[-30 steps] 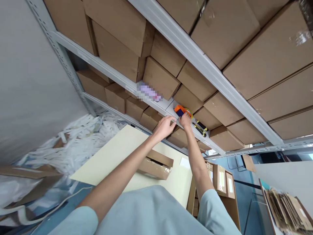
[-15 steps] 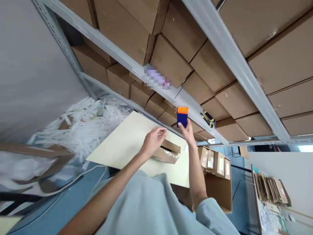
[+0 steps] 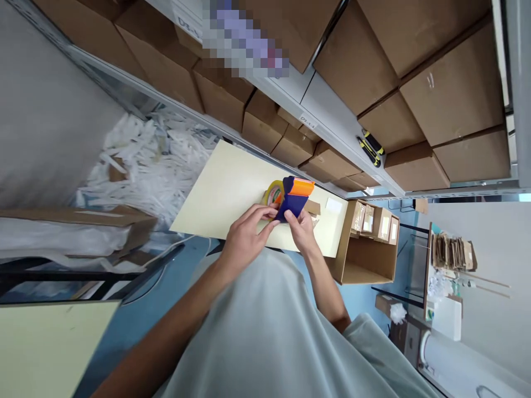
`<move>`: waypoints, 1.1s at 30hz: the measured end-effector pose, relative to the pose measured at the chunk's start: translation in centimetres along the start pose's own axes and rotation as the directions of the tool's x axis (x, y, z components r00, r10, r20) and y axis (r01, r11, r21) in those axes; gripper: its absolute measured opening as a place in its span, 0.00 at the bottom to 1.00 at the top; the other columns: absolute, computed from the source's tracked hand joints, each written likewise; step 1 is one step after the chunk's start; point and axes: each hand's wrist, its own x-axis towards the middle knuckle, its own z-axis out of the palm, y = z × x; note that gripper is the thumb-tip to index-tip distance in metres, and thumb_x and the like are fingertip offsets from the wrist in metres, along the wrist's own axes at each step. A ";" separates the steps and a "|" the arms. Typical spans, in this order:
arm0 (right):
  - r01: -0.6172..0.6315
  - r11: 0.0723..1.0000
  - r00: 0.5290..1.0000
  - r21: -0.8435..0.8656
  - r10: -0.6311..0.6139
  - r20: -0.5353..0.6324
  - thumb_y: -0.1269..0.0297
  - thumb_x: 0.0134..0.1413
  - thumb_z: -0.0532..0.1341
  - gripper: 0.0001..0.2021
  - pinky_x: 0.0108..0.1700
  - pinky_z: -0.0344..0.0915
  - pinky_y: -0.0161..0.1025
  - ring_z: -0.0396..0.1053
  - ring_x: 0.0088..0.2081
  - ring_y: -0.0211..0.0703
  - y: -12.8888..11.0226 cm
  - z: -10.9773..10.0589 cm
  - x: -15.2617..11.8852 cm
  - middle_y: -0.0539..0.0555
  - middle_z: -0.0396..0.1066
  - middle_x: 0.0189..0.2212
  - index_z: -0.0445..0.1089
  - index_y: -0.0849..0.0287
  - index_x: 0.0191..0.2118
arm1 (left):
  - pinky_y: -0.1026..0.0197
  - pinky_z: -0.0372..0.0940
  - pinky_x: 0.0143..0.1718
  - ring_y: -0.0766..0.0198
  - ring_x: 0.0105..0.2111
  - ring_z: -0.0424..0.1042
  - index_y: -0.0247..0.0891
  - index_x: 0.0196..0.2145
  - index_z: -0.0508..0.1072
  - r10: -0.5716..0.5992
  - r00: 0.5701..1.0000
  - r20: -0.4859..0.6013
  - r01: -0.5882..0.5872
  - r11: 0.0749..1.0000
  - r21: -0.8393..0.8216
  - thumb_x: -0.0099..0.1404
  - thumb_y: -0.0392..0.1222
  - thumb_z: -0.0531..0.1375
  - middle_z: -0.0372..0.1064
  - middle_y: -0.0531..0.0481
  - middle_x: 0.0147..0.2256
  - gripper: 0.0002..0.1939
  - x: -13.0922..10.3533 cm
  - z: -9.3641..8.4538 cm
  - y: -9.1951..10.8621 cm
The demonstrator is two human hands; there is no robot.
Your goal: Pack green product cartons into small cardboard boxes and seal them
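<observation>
A blue and orange tape dispenser [image 3: 293, 202] with a yellow roll of tape [image 3: 272, 192] on its far left side is held up in front of me. My right hand [image 3: 302, 228] grips its body, thumb on the blue face. My left hand [image 3: 249, 226] has its fingers closed at the dispenser's lower left edge, by the roll; whether tape is pinched there is hidden. Behind the hands, a small cardboard box [image 3: 312, 208] rests on the cream tabletop [image 3: 224, 182], mostly covered by the dispenser and my right hand.
An open carton [image 3: 369, 262] with several small labelled boxes stands right of the table. Grey shelving [image 3: 327, 132] full of cardboard boxes runs along the far side, with yellow-black cutters [image 3: 369, 150] on it. Shredded white paper [image 3: 145, 171] lies at the left.
My right hand has brought the dispenser down and turned it, showing the tape roll. My left hand has left the small box and come to the dispenser. The view has shifted.
</observation>
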 end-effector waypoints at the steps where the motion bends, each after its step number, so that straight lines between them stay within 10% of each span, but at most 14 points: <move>1: -0.014 1.000 1.000 -0.016 0.014 0.007 0.18 0.53 0.71 0.41 0.63 0.81 0.55 0.85 0.52 0.59 0.1 0.0 -0.1 0.59 0.87 0.47 0.79 0.53 0.51 | 0.51 0.81 0.58 0.53 0.49 0.83 0.46 0.48 0.80 -0.009 1.000 0.020 0.009 1.000 0.007 0.76 0.48 0.64 0.84 0.46 0.52 0.08 -0.1 -0.4 0.1; 8: 0.009 0.996 0.999 -0.087 -0.005 0.050 0.23 0.56 0.74 0.40 0.58 0.83 0.52 0.86 0.52 0.58 0.1 0.1 -2.4 0.58 0.87 0.50 0.78 0.53 0.58 | 0.54 0.80 0.51 0.54 0.49 0.82 0.43 0.58 0.82 -0.061 0.997 -0.054 0.057 0.996 -0.072 0.75 0.60 0.63 0.81 0.43 0.57 0.24 2.5 -4.4 1.9; 15: 0.005 0.974 0.995 -0.226 0.017 0.095 0.28 0.59 0.76 0.36 0.59 0.81 0.50 0.83 0.53 0.55 0.4 -1.7 -4.6 0.57 0.86 0.52 0.78 0.52 0.58 | 0.55 0.77 0.48 0.53 0.44 0.80 0.43 0.46 0.87 -0.072 0.986 0.153 0.069 0.997 0.025 0.70 0.61 0.67 0.83 0.44 0.48 0.20 5.4 -6.9 3.9; 28: 0.013 0.886 0.973 -0.463 0.095 0.209 0.37 0.66 0.73 0.26 0.47 0.75 0.43 0.78 0.41 0.49 2.3 -5.3 -4.8 0.52 0.83 0.42 0.79 0.55 0.52 | 0.57 0.74 0.42 0.56 0.35 0.77 0.46 0.42 0.87 -0.200 0.967 0.159 0.176 0.973 0.151 0.72 0.57 0.65 0.83 0.50 0.37 0.16 3.9 -3.7 1.1; 33: -0.023 0.885 0.882 -0.466 0.238 0.407 0.37 0.69 0.71 0.25 0.45 0.76 0.41 0.79 0.40 0.47 1.0 -8.2 -4.5 0.52 0.83 0.41 0.79 0.56 0.50 | 0.58 0.77 0.41 0.56 0.34 0.79 0.43 0.42 0.87 -0.347 0.925 0.153 0.342 0.938 0.058 0.70 0.60 0.66 0.85 0.49 0.36 0.19 1.9 -0.8 -2.1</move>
